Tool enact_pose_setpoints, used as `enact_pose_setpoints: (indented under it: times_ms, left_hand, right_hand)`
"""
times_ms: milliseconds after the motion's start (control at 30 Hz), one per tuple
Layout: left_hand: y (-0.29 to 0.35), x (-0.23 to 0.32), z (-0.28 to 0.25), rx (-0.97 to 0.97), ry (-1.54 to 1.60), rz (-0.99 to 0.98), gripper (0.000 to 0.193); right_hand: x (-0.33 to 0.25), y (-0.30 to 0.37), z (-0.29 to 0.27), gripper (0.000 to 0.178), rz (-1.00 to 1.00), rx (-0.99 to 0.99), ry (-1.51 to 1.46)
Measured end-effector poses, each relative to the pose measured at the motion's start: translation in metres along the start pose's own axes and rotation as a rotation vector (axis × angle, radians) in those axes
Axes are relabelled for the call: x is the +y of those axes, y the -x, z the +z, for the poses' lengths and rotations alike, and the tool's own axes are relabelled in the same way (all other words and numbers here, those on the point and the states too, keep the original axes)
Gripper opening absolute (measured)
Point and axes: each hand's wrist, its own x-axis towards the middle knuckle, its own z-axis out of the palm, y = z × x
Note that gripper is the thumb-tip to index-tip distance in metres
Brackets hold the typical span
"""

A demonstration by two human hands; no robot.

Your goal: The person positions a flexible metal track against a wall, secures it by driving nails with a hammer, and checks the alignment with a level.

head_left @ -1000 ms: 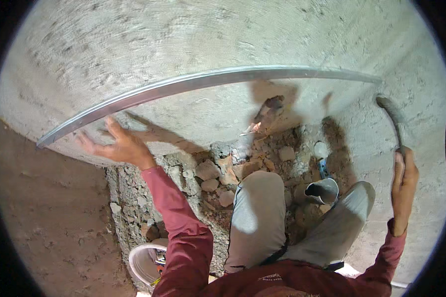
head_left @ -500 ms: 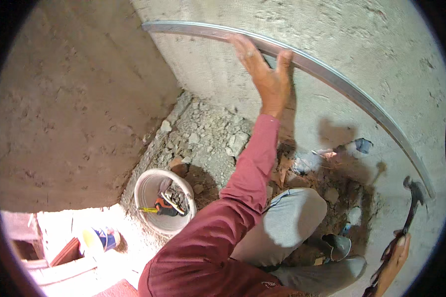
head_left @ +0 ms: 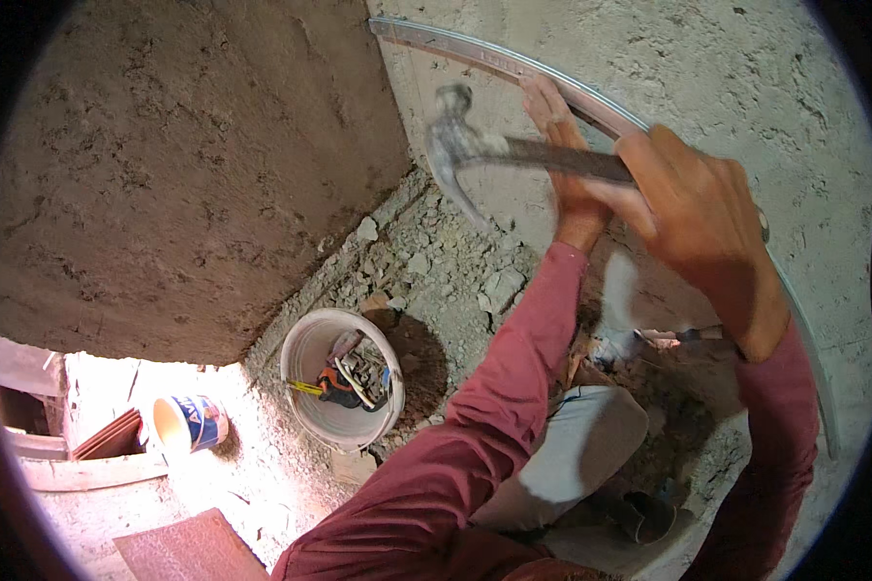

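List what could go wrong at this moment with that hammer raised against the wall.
1. The left hand presses the metal strip to the plastered wall, right beside the hammer head, so a mis-hit could strike its fingers.
2. The hammer head is motion-blurred; a glancing blow might dent or shift the strip.
3. The right hand grips the handle above loose rubble and the tool bucket, so footing looks unsteady.

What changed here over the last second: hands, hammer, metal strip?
The right hand swung the hammer up from low at the person's right side to in front of the wall, its head blurred. The left hand slid along the metal strip a second ago and has stayed pressed on it since. The white bucket hasn't moved.
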Motion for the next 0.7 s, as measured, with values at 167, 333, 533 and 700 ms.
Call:
enact_pose_setpoints:
  times_ms: [167,333,533,700]
  left_hand:
    - [0.002,-0.04,0.024,-0.012,-0.106,-0.151,0.116]
    - [0.003,-0.056,0.038,0.044,0.181,0.005,0.116]
    - [0.011,-0.054,0.045,0.023,0.272,0.042,0.116]
    - [0.012,-0.06,0.037,0.016,0.29,0.063,0.116]
  right_hand:
    - [-0.004,-0.075,0.068,0.033,0.036,-0.006,0.183]
    - [-0.018,-0.107,0.086,0.031,0.003,-0.006,0.16]
    - [-0.028,-0.115,0.087,0.031,0.064,0.009,0.181]
    - [-0.05,-0.102,0.071,0.037,-0.086,-0.052,0.052]
